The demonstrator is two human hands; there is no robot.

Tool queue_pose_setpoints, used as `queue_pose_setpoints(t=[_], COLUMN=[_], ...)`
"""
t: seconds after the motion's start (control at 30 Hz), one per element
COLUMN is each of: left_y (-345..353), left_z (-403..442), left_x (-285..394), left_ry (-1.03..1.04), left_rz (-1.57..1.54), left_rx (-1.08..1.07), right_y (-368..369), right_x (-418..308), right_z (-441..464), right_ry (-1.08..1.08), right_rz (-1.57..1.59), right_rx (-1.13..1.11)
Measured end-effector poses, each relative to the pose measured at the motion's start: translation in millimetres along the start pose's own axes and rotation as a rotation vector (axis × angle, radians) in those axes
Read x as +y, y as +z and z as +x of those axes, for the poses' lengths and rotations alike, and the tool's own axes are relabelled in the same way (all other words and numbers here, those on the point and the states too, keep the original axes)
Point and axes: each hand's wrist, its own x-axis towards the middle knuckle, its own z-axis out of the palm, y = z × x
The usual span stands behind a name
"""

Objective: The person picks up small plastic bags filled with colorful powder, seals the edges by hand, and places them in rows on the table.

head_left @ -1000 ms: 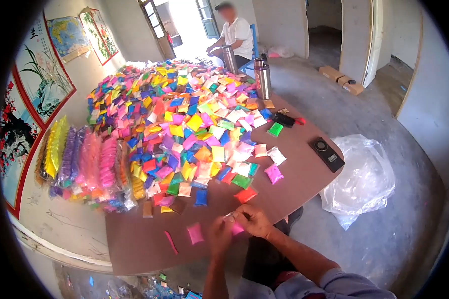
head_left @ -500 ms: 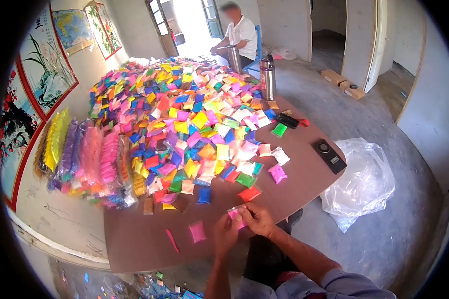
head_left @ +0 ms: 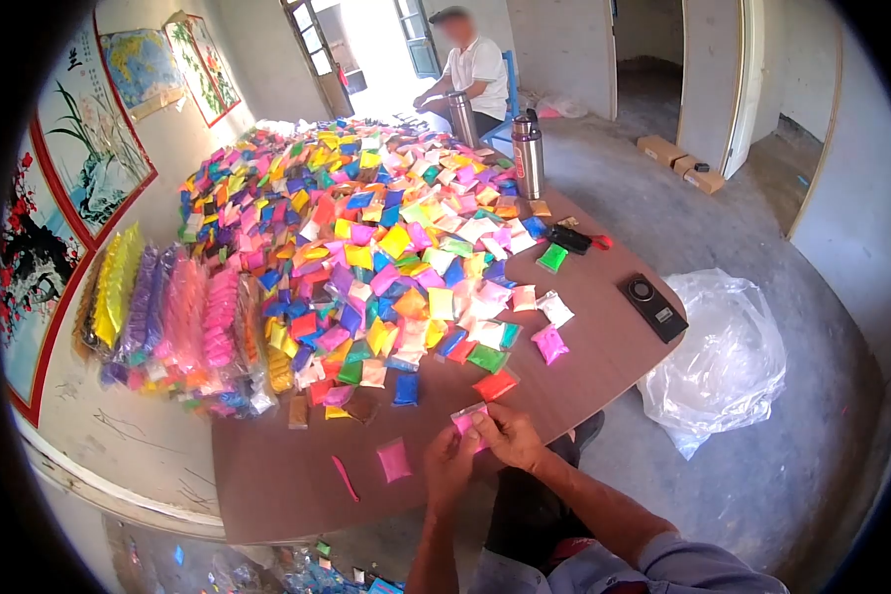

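Near the table's front edge, my left hand [head_left: 449,463] and my right hand [head_left: 512,436] pinch a small pink packet [head_left: 468,420] between them. Its clear upper edge sticks out past my fingers, which cover the lower part. Left of my hands lies another pink packet [head_left: 394,460], flat on the brown table [head_left: 277,475]. A thin pink-red strip, perhaps a plastic tool [head_left: 345,478], rests farther left. Beyond my hands are a red packet [head_left: 496,384] and a blue packet [head_left: 405,389], at the near side of a big heap of colourful packets [head_left: 366,247].
Long bags of sorted packets [head_left: 178,307] line the table's left side. Two steel flasks [head_left: 529,158] stand behind the heap. A black device [head_left: 653,307] lies at the right edge, beside a clear plastic bag [head_left: 718,356] on the floor. Another person [head_left: 480,74] sits at the far end.
My view has shifted very slightly. Both hands stay in nearly the same place with the pink packet between them, and the things on the table have not moved.
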Motion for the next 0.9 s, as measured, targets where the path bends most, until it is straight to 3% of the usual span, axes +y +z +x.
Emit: queue_pose_setpoints(t=[0.07,0.13,0.27,0.5,0.67,0.9], left_y=[3.1,4.2,5.8,-0.3,10.6,1.6], left_z=[0.3,1.3,-0.9,0.9,-0.4,0.0], left_x=[1.6,-3.1,12.9,-9.7,6.5,-12.0], left_ry=[-0.069,-0.082,-0.065,-0.028,-0.053,0.013], left_rz=[0.093,0.118,0.148,0.115,0.101,0.190], left_rx=[0.035,0.020,0.015,0.052,0.031,0.031], right_y=[5.5,3.7,2.3,-0.6,4.3,1.4], right_x=[5.7,3.5,5.8,-2.3,8.1,-1.7], right_z=[-0.2,1.0,1.1,2.3,0.9,1.6], right_ry=[-0.080,-0.058,-0.029,-0.044,-0.041,0.028], right_rz=[0.149,0.127,-0.075,-0.082,0.058,-0.035], right_rx=[0.161,0.171,0.135,0.058,0.162,0.086])
